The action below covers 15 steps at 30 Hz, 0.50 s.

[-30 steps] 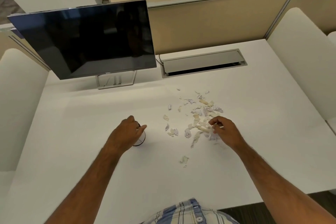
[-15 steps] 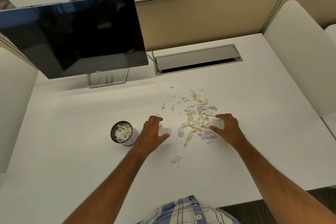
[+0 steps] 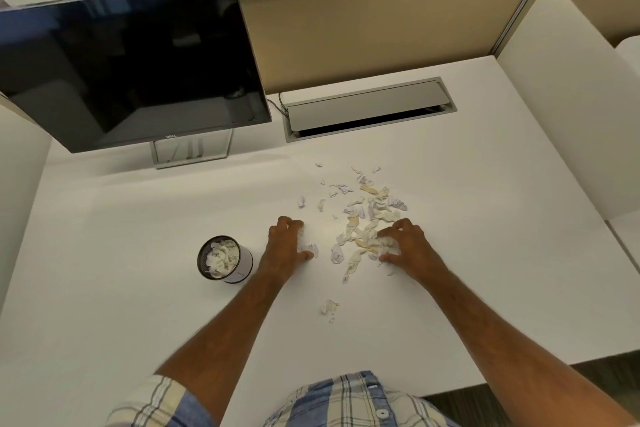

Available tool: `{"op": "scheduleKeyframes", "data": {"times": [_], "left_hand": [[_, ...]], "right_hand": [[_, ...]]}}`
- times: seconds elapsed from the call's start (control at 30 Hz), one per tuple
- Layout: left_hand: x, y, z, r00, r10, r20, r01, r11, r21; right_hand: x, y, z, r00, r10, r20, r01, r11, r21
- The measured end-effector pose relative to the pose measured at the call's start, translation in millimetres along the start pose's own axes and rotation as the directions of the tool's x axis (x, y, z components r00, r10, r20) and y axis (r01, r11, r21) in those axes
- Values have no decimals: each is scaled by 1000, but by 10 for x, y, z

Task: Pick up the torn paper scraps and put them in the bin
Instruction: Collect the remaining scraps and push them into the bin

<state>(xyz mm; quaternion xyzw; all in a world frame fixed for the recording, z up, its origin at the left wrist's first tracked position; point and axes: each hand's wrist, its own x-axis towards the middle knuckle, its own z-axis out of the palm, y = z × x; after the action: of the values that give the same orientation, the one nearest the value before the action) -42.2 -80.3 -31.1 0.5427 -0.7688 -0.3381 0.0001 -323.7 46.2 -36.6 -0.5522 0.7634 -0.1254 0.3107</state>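
Observation:
Torn paper scraps (image 3: 363, 215) lie scattered on the white desk (image 3: 138, 236), right of centre. A small round dark bin (image 3: 239, 269) stands left of them, holding several scraps. My left hand (image 3: 285, 246) rests on the desk just right of the bin, fingers curled over a few scraps at the pile's left edge. My right hand (image 3: 405, 246) presses into the pile's right side, fingers clawed around a clump of scraps. One loose scrap (image 3: 328, 307) lies nearer to me, apart from the pile.
A dark monitor (image 3: 128, 62) on a stand occupies the back left. A grey cable hatch (image 3: 367, 107) is set into the desk behind the scraps. Beige partitions (image 3: 381, 21) and white side panels (image 3: 561, 97) enclose the desk.
My left hand left the bin and came right to the pile's left edge. My right hand spread from a pinch into a claw over the scraps. The bin is now uncovered.

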Motion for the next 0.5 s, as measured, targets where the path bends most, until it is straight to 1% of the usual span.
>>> {"op": "scheduleKeyframes", "data": {"times": [0.1, 0.23, 0.4, 0.5], "left_hand": [[-5, -11, 44, 999, 30, -13, -31, 996, -79], [21, -25, 104, 996, 83, -43, -86, 992, -88], [10, 15, 161, 997, 45, -56, -50, 994, -96], [-15, 52, 173, 998, 25, -56, -30, 996, -87]], "right_hand": [[-11, -2, 28, 999, -51, -4, 51, 999, 1], [-31, -46, 50, 992, -122, -14, 121, 992, -27], [-9, -26, 107, 975, -216, -53, 214, 976, -46], [-27, -31, 110, 977, -193, -94, 195, 981, 14]]}}
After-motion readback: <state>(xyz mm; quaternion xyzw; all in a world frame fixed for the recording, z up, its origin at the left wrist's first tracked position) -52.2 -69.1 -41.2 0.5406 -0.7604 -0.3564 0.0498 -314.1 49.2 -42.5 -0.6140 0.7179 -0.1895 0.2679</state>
